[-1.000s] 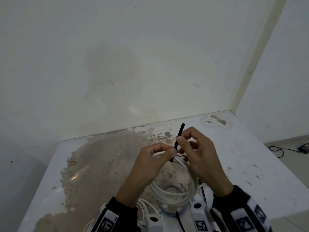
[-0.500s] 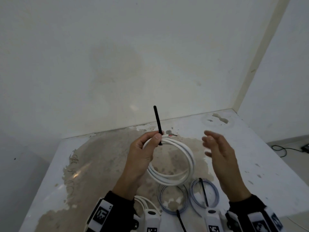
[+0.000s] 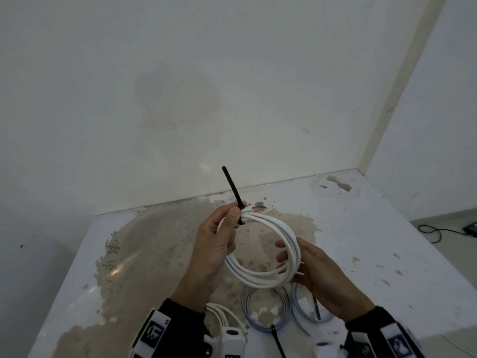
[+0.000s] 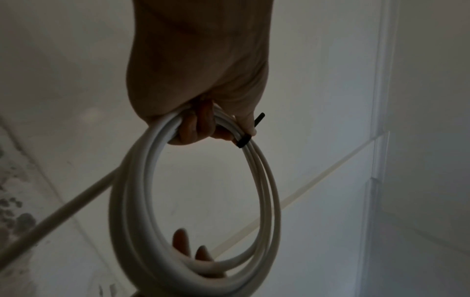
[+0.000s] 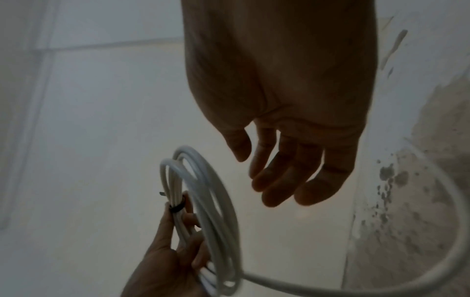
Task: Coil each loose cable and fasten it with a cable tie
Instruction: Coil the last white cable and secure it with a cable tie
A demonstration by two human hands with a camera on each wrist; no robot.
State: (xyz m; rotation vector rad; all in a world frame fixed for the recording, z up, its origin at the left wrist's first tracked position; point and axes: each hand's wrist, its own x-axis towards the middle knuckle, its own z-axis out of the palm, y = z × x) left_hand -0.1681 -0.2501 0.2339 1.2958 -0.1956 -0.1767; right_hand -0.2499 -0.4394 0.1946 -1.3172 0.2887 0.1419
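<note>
White bench [image 3: 387,249] fills lower half of head view, paint worn off in a big brown patch [image 3: 160,244] left of centre. Small chipped spot w/ faint ring [image 3: 335,183] at bench's far right corner. Plain white wall [image 3: 206,86] behind, w/ a darker stain [image 3: 175,99] mid-frame. Wall corner edge [image 3: 402,81] runs diagonally at upper right. Floor strip at right edge: thin black cord [image 3: 436,232] leading to a dark box [image 3: 471,229]. Grey floor [image 3: 33,275] lower left.
</note>
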